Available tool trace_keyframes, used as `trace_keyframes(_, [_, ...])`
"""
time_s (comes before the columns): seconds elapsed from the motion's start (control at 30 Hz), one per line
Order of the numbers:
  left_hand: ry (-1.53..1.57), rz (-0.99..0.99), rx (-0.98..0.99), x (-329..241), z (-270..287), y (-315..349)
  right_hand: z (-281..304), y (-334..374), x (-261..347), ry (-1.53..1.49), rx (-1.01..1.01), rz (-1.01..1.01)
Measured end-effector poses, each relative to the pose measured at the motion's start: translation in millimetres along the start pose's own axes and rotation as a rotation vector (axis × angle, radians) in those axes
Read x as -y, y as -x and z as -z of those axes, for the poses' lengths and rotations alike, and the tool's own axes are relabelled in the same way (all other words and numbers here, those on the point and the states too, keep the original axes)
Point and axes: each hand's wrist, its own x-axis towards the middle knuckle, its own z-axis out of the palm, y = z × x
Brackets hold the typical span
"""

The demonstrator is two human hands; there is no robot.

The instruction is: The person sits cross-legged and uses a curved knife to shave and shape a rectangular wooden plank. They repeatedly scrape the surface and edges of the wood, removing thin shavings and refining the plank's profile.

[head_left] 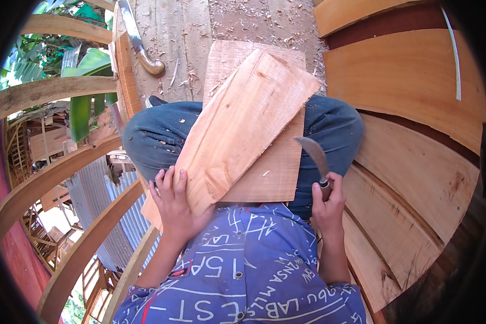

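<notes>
A pale, tapering wooden board (243,124) lies aslant across my lap, on top of a second, squarer board (272,175). The upper board has one irregular long edge. My left hand (175,202) grips its near left end, fingertips along the edge and thumb by the near corner. Off to the right of both boards, my right hand (329,202) is closed round the dark handle of a curved knife (316,154). Its hooked blade points up and leftward, apart from the wood.
A large knife with a wooden handle (150,63) lies on the plank floor (173,27) at the far left. Wood shavings (294,38) litter the floor ahead. Wooden rails (86,156) curve along my left; a plank wall (405,173) stands close on my right.
</notes>
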Motion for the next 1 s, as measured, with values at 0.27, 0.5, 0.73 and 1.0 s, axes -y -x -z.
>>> trace_keyframes(0.27, [0.187, -0.033, -0.031, 10, 0, -2, -33, -20, 28, 0.187, 0.117, 0.353])
trace_keyframes(0.5, [0.247, -0.033, -0.08, 12, -5, -4, -40, -8, 29, 0.142, 0.199, 0.395])
trace_keyframes(0.73, [0.252, -0.033, -0.096, 12, -7, -3, -41, -6, 27, 0.167, 0.214, 0.429])
trace_keyframes(1.0, [0.271, -0.003, -0.102, 9, -8, -3, -44, -11, 23, 0.13, 0.176, 0.455])
